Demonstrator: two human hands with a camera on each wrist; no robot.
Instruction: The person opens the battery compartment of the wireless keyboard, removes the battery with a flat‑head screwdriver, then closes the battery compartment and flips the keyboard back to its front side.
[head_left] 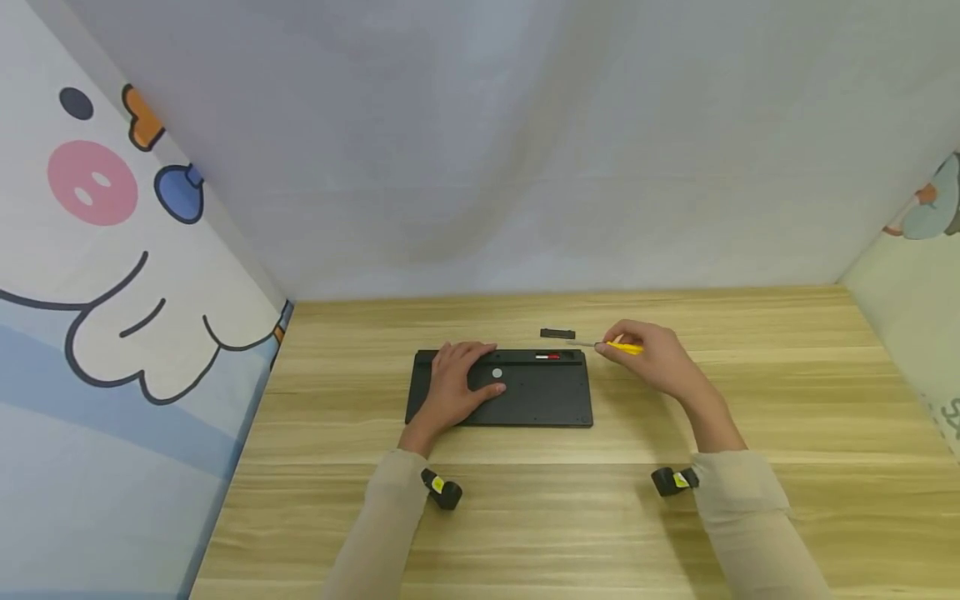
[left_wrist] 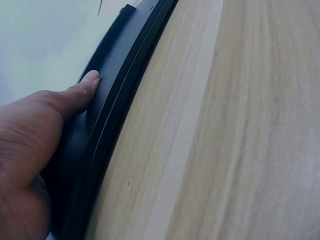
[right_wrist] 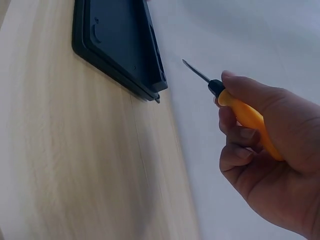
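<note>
A black keyboard (head_left: 536, 400) lies face down on the wooden table, its underside up. My left hand (head_left: 453, 385) rests across the left part of it, fingers at the far edge and thumb (left_wrist: 82, 92) laid along the underside. In the uncovered battery slot near the far right edge sits a red and silver battery (head_left: 548, 357). Beyond that edge lies the small black battery cover (head_left: 557, 333). My right hand (head_left: 647, 354) grips a screwdriver by its yellow handle (right_wrist: 247, 120). The metal shaft (right_wrist: 196, 71) points left, raised beside the keyboard's far right corner.
The wooden table (head_left: 540, 517) reaches back to a pale grey curtain (head_left: 480, 167). A panel with cartoon drawings (head_left: 150, 333) stands along the left side, and another printed panel (head_left: 907, 308) bounds the right. Small black cameras hang at both wrists.
</note>
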